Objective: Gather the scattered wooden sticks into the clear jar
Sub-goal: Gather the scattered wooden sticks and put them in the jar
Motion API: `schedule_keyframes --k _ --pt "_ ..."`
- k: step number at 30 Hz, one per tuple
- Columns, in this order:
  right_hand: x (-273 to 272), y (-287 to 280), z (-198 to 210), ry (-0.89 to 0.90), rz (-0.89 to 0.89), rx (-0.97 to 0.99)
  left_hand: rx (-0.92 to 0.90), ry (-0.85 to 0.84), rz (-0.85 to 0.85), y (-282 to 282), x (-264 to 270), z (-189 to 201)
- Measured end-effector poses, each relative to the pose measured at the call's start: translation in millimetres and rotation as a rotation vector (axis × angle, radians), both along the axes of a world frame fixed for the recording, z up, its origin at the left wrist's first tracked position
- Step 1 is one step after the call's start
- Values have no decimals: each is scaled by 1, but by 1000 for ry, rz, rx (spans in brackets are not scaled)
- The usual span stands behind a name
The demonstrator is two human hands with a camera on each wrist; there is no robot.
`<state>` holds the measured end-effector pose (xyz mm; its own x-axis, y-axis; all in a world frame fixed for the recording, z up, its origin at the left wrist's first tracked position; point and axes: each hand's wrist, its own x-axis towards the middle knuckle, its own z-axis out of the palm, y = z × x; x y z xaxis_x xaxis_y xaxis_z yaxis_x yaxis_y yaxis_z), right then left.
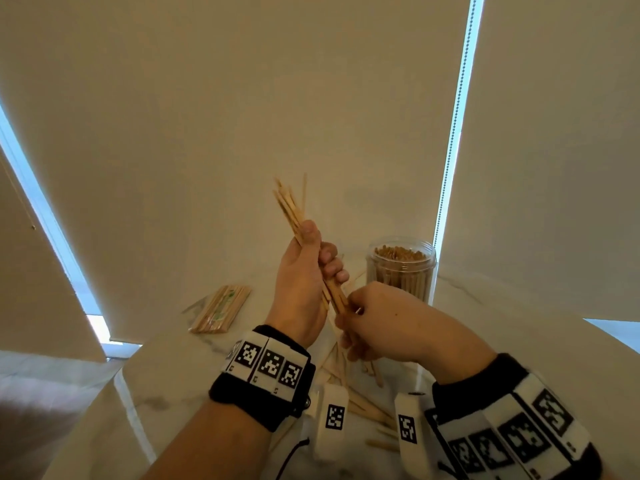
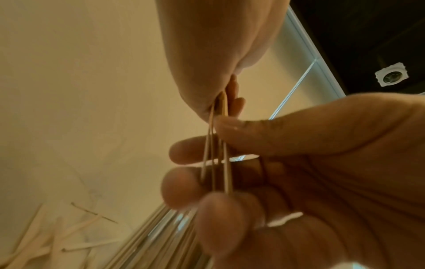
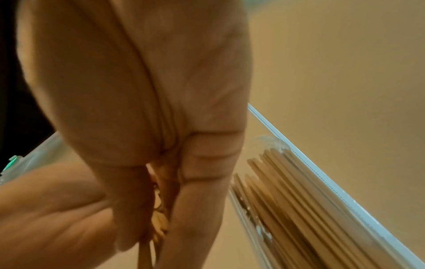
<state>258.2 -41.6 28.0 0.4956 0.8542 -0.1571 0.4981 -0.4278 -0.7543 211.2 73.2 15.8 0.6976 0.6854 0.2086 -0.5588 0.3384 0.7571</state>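
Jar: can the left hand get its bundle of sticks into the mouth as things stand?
Probably yes. The jar stands open with no lid, just right of the left hand, nothing between. But it looks nearly full, and the right hand grips the bundle at its lower end.

The head camera is looking forward and down from above at the jar [image 1: 401, 271] on the table [image 1: 173, 368]. The left wrist camera is looking up along the fingers, very near the sticks [image 2: 218, 145]. The right wrist camera is also showing the jar [image 3: 299, 209], close beside it.
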Motion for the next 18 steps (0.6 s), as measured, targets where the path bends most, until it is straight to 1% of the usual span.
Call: schedule_keyframes --k 3,5,7,8,10,12,13,15,16,18 --pt "-2 -4 6 41 14 28 75 39 -47 0 -2 1" --pt "-1 -15 18 -4 34 5 129 47 -125 -2 -5 2" --pt "2 -30 36 -78 -34 55 187 53 -241 -8 -8 4" --pt "5 -38 45 -78 -100 138 213 50 -311 -12 -9 5" --pt "13 -52 60 -24 -249 354 259 39 -456 -18 -9 6" --pt "19 -59 67 -72 -345 541 331 61 -569 -23 -9 6" --pt "20 -60 67 -84 -356 622 378 90 -601 -26 -9 5" --pt "21 -58 64 -18 -344 740 438 151 -630 -31 -9 1" --pt "22 -57 62 11 -345 770 450 168 -629 -33 -8 0" --pt "25 -56 61 -8 -377 817 470 187 -609 -31 -8 -3"
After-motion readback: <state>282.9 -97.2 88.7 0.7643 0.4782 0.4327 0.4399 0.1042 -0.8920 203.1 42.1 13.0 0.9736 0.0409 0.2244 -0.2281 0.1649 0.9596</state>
